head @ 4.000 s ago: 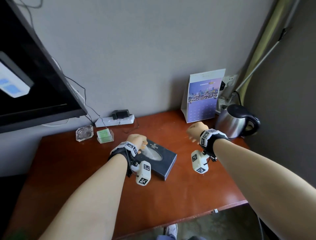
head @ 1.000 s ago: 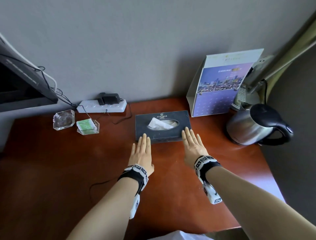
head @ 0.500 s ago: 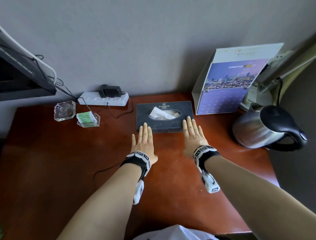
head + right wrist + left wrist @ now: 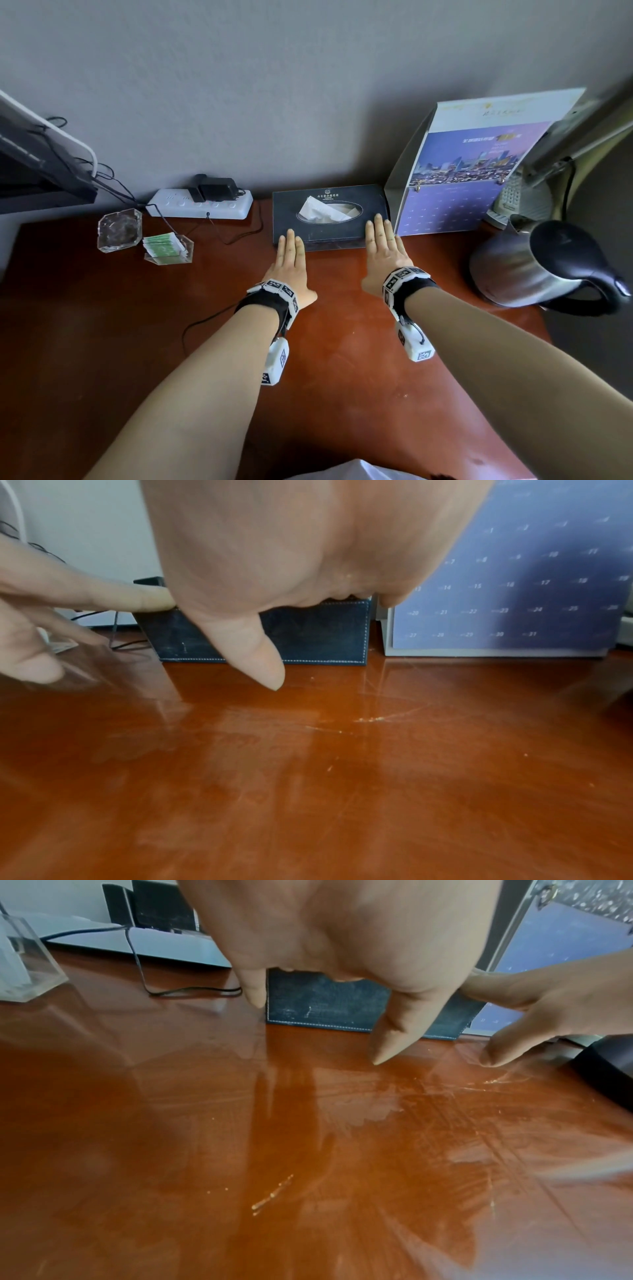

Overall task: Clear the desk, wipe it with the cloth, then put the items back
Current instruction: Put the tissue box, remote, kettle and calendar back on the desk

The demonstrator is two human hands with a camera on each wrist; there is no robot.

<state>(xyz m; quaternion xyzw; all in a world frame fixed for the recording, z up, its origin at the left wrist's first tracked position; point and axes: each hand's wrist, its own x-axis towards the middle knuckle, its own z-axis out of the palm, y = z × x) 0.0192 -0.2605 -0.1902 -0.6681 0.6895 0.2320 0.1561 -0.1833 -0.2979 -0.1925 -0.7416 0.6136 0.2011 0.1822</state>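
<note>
A dark tissue box [image 4: 329,212] with a white tissue sticking out sits at the back of the reddish wooden desk [image 4: 342,377], close to the wall. My left hand [image 4: 291,263] lies flat with straight fingers, fingertips against the box's front left edge. My right hand [image 4: 383,253] is flat too, its fingertips on the front right corner of the box. The wrist views show the box's front face [image 4: 325,1007] [image 4: 325,631] just beyond my straight fingers [image 4: 394,1039] [image 4: 263,666]. No cloth is in view.
A purple desk calendar [image 4: 472,178] stands right of the box, a steel kettle [image 4: 534,267] further right. To the left are a white power strip [image 4: 202,204], a glass ashtray [image 4: 120,229], a clear holder of green packets [image 4: 168,248]. A thin black cable [image 4: 205,322] crosses the desk.
Both flat hands have slid the tissue box back toward the wall, next to the calendar. Four seconds ago the box lay skewed mid-desk under my left hand.
</note>
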